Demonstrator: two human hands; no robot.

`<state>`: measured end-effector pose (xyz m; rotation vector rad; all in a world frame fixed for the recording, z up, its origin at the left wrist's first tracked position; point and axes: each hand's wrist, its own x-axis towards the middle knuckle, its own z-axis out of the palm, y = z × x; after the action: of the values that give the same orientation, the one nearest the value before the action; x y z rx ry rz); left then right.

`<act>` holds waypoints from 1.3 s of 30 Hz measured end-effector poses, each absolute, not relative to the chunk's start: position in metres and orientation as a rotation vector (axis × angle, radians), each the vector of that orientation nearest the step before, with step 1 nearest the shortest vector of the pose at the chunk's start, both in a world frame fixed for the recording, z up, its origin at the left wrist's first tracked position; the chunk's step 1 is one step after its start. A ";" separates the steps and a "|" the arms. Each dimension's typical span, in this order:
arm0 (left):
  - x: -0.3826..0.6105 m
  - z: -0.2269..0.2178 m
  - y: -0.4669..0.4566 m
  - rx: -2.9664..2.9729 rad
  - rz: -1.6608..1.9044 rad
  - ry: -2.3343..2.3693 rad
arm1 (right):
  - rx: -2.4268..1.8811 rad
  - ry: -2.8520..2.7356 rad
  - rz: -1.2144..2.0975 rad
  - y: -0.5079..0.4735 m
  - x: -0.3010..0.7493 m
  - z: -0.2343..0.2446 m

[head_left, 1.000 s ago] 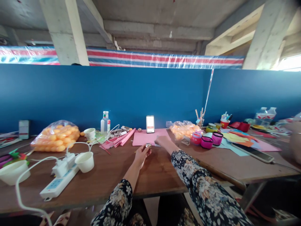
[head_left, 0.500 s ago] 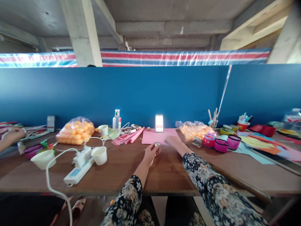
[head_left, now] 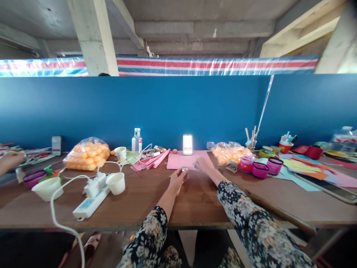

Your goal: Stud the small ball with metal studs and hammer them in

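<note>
Left hand (head_left: 177, 180): thumb and fingers closed on a small shiny object (head_left: 185, 169), gripped at the fingertips and held up above the worktop (head_left: 200, 212), just in front of a pink sheet (head_left: 174, 162). Object too small to identify; looks metallic.

Right hand (head_left: 205, 166): over the right part of the pink sheet, fingers bent and pointing toward the left hand; the two hands are near each other but apart. Cannot tell whether its fingers are gripping anything.

Behind both hands, a phone (head_left: 187, 145) with a bright screen stands upright at the back of the sheet. A small round item (head_left: 174, 151) lies at the sheet's back left corner.

Left of sheet: pink strips (head_left: 157, 160) in a loose pile, a bottle (head_left: 136, 141), then a clear bag of orange balls (head_left: 87, 154). Nearer: a white cup (head_left: 115, 183) beside a power strip (head_left: 89, 206) with plugs in it.

Right of sheet: a second bag of orange balls (head_left: 230, 154), a small clear box (head_left: 231, 167) in front of it.

Far left edge: a co-worker's hand (head_left: 12, 160).
</note>
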<state>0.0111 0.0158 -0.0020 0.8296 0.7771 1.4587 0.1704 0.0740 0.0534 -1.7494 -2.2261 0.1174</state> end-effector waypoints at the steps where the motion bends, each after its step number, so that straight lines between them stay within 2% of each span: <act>1: 0.011 -0.002 0.016 0.818 1.465 0.778 | -1.661 -2.183 0.111 0.073 0.170 0.052; 3: 0.010 -0.002 0.016 0.799 1.480 0.778 | -1.473 -2.042 0.202 0.069 0.166 0.048; 9: 0.009 0.004 0.013 0.769 1.498 0.761 | -1.046 -1.353 0.960 0.043 0.140 0.023; 13: 0.009 0.005 0.011 0.819 1.523 0.754 | -0.900 -1.062 1.226 0.032 0.131 0.003; 39: 0.009 0.001 0.014 0.892 1.492 0.706 | -0.743 -1.186 1.224 0.023 0.131 -0.004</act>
<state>0.0088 0.0136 0.0011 0.8922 0.7058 1.4922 0.1313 0.0234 -0.0043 -0.7430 -1.1861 1.2244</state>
